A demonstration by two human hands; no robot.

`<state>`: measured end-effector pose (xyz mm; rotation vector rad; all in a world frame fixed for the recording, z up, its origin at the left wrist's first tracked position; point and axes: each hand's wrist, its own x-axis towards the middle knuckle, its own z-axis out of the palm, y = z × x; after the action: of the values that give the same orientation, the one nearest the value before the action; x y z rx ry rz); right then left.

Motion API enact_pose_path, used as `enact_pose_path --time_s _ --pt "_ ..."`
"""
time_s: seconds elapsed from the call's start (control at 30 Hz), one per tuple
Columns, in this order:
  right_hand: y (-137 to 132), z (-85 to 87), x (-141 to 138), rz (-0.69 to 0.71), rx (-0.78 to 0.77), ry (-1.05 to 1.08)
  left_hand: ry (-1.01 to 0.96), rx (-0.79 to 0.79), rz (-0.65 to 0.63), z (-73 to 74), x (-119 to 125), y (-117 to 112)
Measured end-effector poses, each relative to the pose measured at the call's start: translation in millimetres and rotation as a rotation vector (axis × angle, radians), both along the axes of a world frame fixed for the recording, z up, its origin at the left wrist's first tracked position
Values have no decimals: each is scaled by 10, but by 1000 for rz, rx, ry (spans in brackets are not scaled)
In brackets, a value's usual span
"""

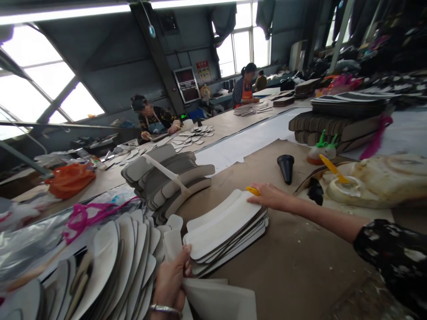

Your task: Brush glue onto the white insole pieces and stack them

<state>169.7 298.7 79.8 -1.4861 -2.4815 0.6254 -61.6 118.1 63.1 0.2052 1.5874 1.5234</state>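
My right hand (pixel 267 195) is closed around a small yellow plastic tool (pixel 253 190), probably a spreader, of which only a short part shows. It rests at the far end of a stack of pale, curved cut panels (pixel 220 222). At the near end of that stack, my left hand (pixel 171 278) has its fingers curled around a light grey flexible panel (pixel 173 244). A bent pale sheet (pixel 222 300) lies just right of my left wrist. Close on the left stands a fanned row of larger rounded panels (pixel 126 253).
Behind the stack sits a strapped bundle of grey panels (pixel 173 178). A black cone (pixel 286 169), a glue pot (pixel 345 189) with a yellow stick, and green-nozzled bottles (pixel 322 149) stand to the right. Co-workers (pixel 156 118) work across the table.
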Motion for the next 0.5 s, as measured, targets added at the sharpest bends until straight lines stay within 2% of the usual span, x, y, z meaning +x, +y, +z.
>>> enact_pose_path --time_s 0.17,0.33,0.43,0.5 --pt "-24 -7 -24 16 75 -174 73 23 4 -101 -35 31" --pt "-196 264 -24 -33 217 -292 186 5 139 -8 47 -146" --pt "-487 406 -138 166 405 -238 95 15 102 89 256 -265" --pt "-736 435 -269 374 541 -144 -35 61 -66 121 412 -316"
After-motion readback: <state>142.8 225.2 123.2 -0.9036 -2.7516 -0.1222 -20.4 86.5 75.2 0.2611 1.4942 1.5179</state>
